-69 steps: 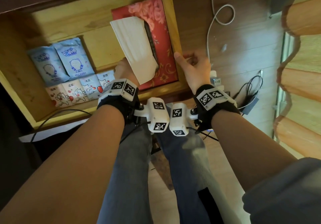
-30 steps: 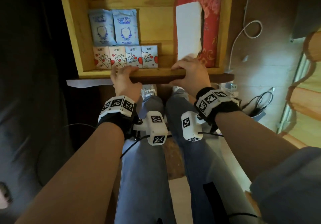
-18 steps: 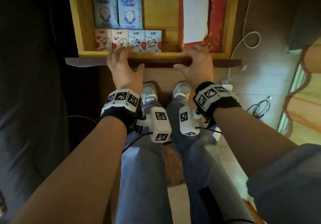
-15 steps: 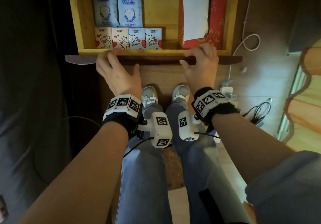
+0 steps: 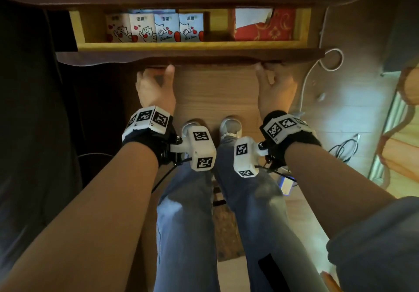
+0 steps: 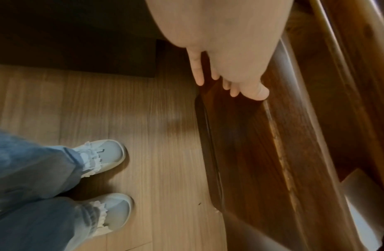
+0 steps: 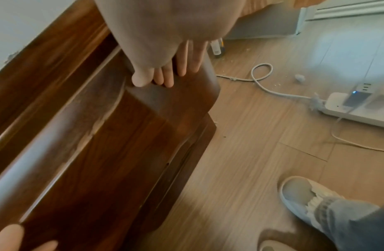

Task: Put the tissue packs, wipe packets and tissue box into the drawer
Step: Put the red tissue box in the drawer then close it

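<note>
The wooden drawer stands only a narrow gap open under the dark tabletop. Inside, a row of several small heart-printed tissue packs sits at the left and the red tissue box with a white tissue sticking out at the right. The blue wipe packets are hidden under the tabletop. My left hand and right hand press with straight fingers on the dark drawer front. The wrist views show the left fingers and right fingers flat on that panel, holding nothing.
My feet in pale slippers stand on the wood floor just before the cabinet. A white cable loops on the floor at the right, leading to a white power strip. A dark mass fills the left side.
The drawer has slid inward until only its front strip shows. Both hands have moved from gripping its top edge to pressing flat on its front face.
</note>
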{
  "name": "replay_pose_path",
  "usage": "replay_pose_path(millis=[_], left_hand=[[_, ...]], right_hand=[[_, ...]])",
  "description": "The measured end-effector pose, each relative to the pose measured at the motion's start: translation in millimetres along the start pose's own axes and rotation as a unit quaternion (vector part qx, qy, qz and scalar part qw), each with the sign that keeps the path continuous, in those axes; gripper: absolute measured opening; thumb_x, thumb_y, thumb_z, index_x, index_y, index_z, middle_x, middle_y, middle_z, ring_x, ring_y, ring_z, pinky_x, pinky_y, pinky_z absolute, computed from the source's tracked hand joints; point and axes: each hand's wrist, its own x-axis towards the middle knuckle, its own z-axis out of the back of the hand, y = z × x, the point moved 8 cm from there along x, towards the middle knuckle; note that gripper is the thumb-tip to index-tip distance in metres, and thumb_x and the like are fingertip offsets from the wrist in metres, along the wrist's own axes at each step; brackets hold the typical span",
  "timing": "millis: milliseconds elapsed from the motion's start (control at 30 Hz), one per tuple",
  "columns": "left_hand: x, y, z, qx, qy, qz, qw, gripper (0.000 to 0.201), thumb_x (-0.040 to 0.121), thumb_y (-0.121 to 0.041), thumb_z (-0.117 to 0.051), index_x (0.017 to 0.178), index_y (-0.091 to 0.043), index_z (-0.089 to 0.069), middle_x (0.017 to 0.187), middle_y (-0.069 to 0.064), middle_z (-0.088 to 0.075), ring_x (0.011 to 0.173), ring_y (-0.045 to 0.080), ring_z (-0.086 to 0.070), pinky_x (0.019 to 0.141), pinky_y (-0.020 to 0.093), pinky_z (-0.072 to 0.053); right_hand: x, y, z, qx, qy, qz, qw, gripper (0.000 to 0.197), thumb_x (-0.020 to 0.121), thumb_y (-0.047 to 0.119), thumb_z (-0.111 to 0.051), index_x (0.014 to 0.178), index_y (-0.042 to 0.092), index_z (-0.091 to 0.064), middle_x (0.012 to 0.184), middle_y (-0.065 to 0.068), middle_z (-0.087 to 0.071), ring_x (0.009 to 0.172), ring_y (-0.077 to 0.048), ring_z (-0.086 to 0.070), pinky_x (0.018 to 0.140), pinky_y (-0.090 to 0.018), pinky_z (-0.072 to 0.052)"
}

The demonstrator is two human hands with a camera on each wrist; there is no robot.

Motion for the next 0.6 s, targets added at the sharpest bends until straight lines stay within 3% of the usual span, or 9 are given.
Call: replay_pose_path(millis=[100,267,333,433,500,600], left_hand=[[16,-15,-2,-0.01,-0.015,-0.034,0.999,0.036,0.091,-0.037,-0.05,0.109,-0.007,-0.059,0.129,0.018,-0.052,0.126,0.036,-0.044,0.106,0.041,-0.036],[39,-24,-13,-0.029,-0.025,-0.055,0.998,0.032,0.093,-0.033,-0.048,0.116,-0.012,-0.055,0.128,0.012,-0.05,0.118,0.024,-0.049,0.095,0.025,-0.037],[52,-23,-19,-0.036,-0.027,-0.037,0.998,0.034,0.092,-0.037,-0.046,0.115,-0.013,-0.055,0.128,0.011,-0.051,0.117,0.023,-0.05,0.095,0.026,-0.039],[66,-19,-28,-0.057,-0.033,0.0,0.998,0.047,0.091,-0.044,-0.046,0.118,-0.006,-0.053,0.129,0.014,-0.053,0.118,0.027,-0.051,0.102,0.038,-0.042],[72,-19,-32,-0.073,-0.041,0.011,0.996,0.046,0.091,-0.044,-0.046,0.117,-0.006,-0.052,0.128,0.012,-0.054,0.119,0.026,-0.051,0.102,0.037,-0.041],[78,-21,-33,-0.096,-0.06,-0.007,0.994,0.039,0.09,-0.044,-0.047,0.109,-0.011,-0.056,0.121,0.007,-0.059,0.115,0.022,-0.053,0.101,0.036,-0.042]], right_hand=[[25,2,-10,-0.004,0.018,0.007,1.0,0.035,0.088,0.039,-0.055,0.104,0.011,-0.067,0.106,-0.009,-0.07,0.099,-0.025,-0.062,0.084,-0.034,-0.048],[54,2,-36,-0.001,0.041,0.016,0.999,0.033,0.088,0.035,-0.057,0.109,0.012,-0.064,0.113,-0.006,-0.067,0.103,-0.019,-0.06,0.084,-0.028,-0.046],[65,0,-46,0.005,0.048,0.005,0.999,0.034,0.087,0.036,-0.058,0.108,0.01,-0.064,0.115,-0.006,-0.065,0.1,-0.014,-0.058,0.08,-0.02,-0.042],[77,-6,-59,0.017,0.052,-0.011,0.998,0.034,0.087,0.036,-0.059,0.104,0.007,-0.066,0.112,-0.009,-0.066,0.099,-0.017,-0.06,0.077,-0.015,-0.037],[81,-8,-66,0.035,0.05,-0.016,0.998,0.032,0.087,0.032,-0.06,0.102,0.005,-0.066,0.114,-0.011,-0.064,0.095,-0.013,-0.057,0.076,-0.012,-0.036],[88,-7,-70,0.06,0.039,-0.003,0.997,0.03,0.087,0.029,-0.06,0.099,0.002,-0.065,0.114,-0.014,-0.061,0.089,-0.008,-0.051,0.066,0.001,-0.034]])
